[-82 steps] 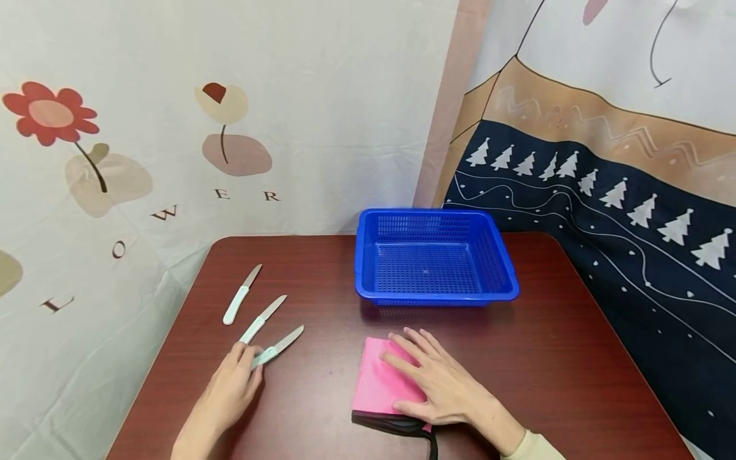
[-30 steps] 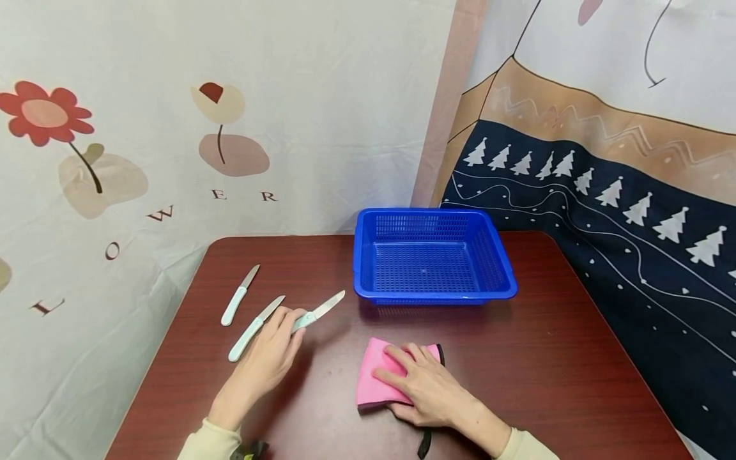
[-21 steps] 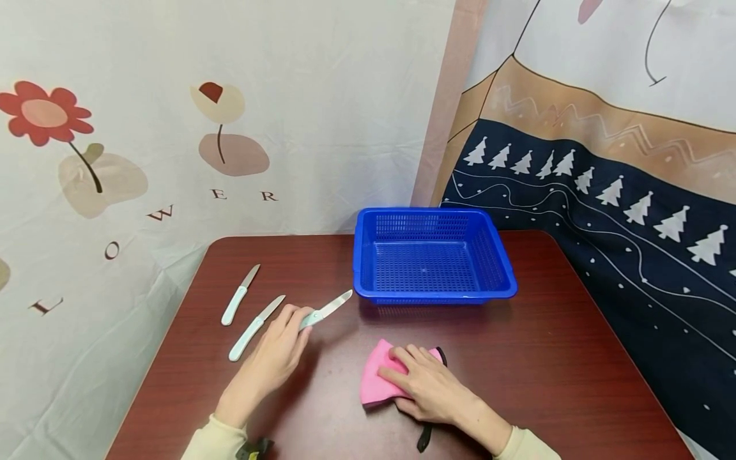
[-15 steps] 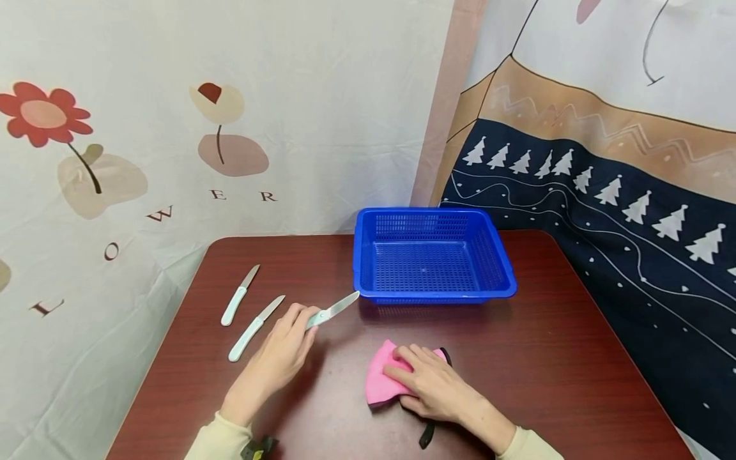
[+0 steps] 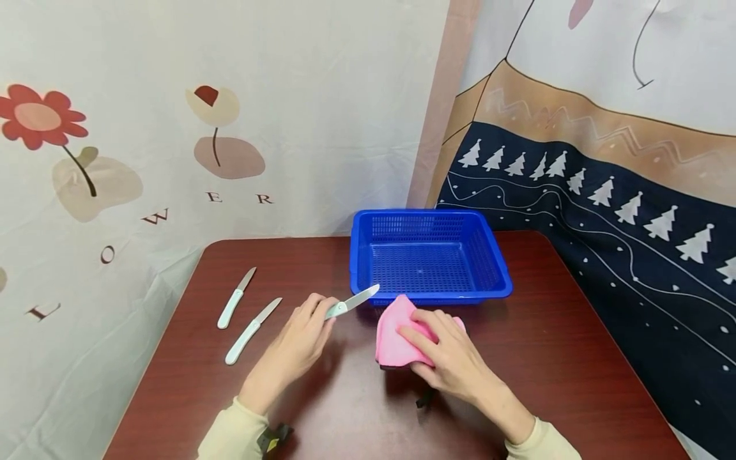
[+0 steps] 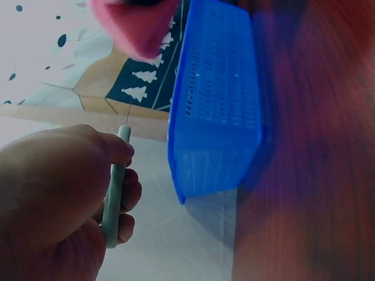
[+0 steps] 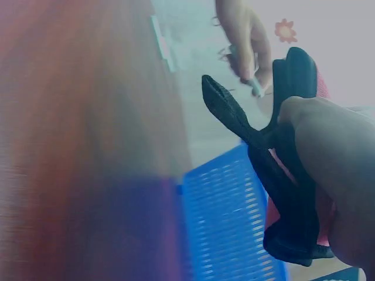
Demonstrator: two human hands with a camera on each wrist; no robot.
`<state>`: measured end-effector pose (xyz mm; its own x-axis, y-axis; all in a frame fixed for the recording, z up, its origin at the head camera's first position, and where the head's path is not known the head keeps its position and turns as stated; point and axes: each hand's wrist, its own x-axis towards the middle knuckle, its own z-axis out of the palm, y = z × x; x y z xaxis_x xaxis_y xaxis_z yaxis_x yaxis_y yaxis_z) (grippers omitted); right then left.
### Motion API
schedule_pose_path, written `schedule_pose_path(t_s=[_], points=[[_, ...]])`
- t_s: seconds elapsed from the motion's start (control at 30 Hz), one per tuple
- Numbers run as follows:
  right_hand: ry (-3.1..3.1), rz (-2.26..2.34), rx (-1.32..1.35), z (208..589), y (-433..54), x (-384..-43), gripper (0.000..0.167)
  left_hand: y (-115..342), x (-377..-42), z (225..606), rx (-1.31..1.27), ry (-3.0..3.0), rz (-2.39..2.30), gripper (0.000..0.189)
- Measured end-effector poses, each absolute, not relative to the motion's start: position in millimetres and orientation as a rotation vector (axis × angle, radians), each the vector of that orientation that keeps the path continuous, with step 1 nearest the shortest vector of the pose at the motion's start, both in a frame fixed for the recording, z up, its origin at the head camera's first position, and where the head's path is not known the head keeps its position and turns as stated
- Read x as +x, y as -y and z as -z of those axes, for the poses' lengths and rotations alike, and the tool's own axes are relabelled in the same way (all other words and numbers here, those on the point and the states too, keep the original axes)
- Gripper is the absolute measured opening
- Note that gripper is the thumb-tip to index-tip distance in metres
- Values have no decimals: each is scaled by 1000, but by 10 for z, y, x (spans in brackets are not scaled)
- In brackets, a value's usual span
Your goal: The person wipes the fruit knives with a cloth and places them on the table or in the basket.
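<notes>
My left hand grips the pale green handle of a small paring knife, its blade pointing right and away, tip overlapping the basket's near left corner in the head view. The left wrist view shows the fingers wrapped round the handle. My right hand holds a bunched pink pouch-like cloth above the table, just in front of the blue basket. Its black edging and black strap hang toward the tabletop in the right wrist view. Nothing lies inside the basket.
Two more pale-handled paring knives, one farther back and one nearer, lie on the left of the brown table. Printed cloth hangs behind the table's back edge. A dark band sits at my left wrist.
My left hand has picked up the nearest knife and carried it right and forward. My right hand, earlier spread on the flat pink cloth, has gathered it, lifted it and moved it toward the basket.
</notes>
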<state>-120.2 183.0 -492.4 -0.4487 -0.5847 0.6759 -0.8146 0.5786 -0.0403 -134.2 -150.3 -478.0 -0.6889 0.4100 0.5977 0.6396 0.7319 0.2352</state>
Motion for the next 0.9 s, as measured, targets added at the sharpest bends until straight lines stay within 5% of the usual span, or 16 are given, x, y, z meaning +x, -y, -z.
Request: schedule_pose_path(t_s=[0.9], points=[[2050, -160, 1138, 4574, -1341, -1388, 54, 1162, -1390, 4558, -909, 2398, 490, 28]])
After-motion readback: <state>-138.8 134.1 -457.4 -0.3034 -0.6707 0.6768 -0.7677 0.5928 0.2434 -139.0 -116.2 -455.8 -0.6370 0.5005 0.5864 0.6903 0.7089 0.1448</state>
